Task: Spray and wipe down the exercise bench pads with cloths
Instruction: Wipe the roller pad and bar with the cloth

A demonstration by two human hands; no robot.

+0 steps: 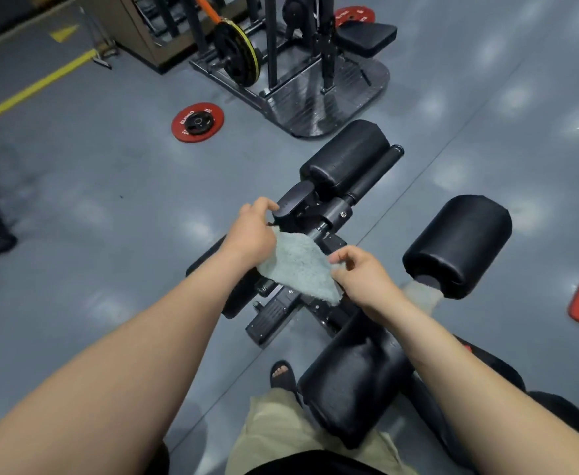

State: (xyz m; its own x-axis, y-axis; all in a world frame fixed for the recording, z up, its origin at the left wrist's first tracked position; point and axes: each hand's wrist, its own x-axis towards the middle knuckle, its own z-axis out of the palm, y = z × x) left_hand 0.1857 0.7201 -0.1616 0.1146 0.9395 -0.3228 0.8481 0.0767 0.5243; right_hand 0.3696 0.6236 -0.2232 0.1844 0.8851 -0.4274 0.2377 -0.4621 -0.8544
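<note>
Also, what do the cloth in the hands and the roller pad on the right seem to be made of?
The cloth: pale blue-green, fluffy pile, probably microfibre or terry. The roller pad: black, smooth with soft sheen and creases, likely vinyl or faux leather over padding.

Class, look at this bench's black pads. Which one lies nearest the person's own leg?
The near pad, at the bottom of the view beside the khaki shorts; the far roller pad and the right roller pad lie farther ahead.

Pale teal cloth (298, 265), black bench pads (459, 245), grey floor (110, 166); red weight plate (212, 113) at 11 o'clock, yellow line (34, 89) at 10 o'clock.
</note>
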